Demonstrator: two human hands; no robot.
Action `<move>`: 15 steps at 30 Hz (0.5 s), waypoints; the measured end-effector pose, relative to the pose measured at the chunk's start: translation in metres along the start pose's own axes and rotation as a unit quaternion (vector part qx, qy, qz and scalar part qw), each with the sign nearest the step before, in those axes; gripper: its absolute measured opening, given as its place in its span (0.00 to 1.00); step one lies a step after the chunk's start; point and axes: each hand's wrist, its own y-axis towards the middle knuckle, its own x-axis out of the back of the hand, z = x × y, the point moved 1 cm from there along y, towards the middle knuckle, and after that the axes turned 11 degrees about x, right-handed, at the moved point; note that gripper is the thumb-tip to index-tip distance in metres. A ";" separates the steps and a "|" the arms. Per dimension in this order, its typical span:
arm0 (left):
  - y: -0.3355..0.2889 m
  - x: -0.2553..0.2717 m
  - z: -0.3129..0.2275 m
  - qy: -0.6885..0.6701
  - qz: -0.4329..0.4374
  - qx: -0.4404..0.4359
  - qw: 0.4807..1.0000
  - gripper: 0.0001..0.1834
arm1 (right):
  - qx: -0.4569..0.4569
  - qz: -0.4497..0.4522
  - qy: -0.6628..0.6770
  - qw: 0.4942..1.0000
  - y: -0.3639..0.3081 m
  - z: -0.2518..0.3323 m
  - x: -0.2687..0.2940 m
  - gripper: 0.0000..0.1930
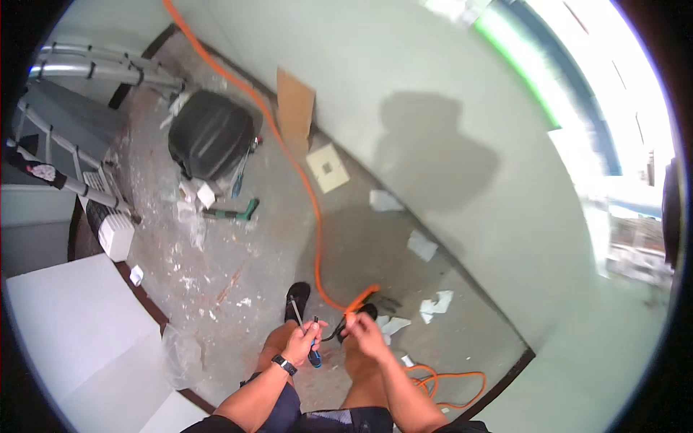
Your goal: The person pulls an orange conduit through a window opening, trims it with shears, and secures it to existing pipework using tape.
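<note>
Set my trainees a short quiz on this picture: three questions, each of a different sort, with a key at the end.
1. Short answer: Which of the person's hands holds the screwdriver?

2. True or false: The watch is worn on the right wrist.

3. Multiple choice: What colour is the long cord that passes between the bag and the plate?
A. Green
B. Orange
C. White

Key:
1. The left hand.
2. False; it is on the left one.
3. B.
</note>
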 end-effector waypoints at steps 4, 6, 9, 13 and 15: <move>-0.129 -0.099 -0.068 0.213 0.019 -0.177 0.961 0.18 | 0.155 0.092 -0.193 0.964 -0.127 0.178 -0.036 0.11; -0.192 -0.147 -0.110 0.333 -0.004 -0.272 0.903 0.17 | 0.125 0.095 -0.058 0.986 -0.161 0.225 -0.039 0.09; -0.269 -0.187 -0.138 0.344 0.037 -0.386 0.855 0.15 | 0.162 0.128 -0.142 0.968 -0.205 0.318 -0.038 0.12; -0.340 -0.226 -0.149 0.247 0.154 -0.335 0.896 0.09 | 0.189 0.101 -0.036 0.976 -0.280 0.412 -0.052 0.12; -0.332 -0.239 -0.148 0.295 0.128 -0.404 0.856 0.13 | 0.196 0.110 -0.096 0.970 -0.295 0.420 -0.042 0.11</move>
